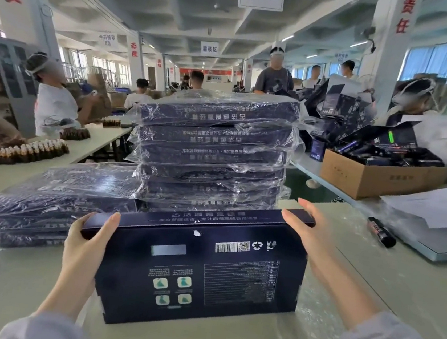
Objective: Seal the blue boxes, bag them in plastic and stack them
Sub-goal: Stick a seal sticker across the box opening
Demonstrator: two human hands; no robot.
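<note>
I held a dark blue box [199, 275] flat on the pale table [371, 283], printed back facing up. My left hand [85, 251] gripped its far left corner, thumb on top. My right hand [310, 232] lay straight-fingered against the far right flap. Just behind stood a tall stack of plastic-bagged boxes [213, 151], with a lower stack [54, 200] to its left.

On my remote feed: a navy box [199, 272] printed with a white barcode [226, 247] and four pale-green square icons [160, 283]; navy bagged boxes [213, 151] under glossy clear plastic; brown cardboard carton [368, 180]; pale-green table [372, 270].
</note>
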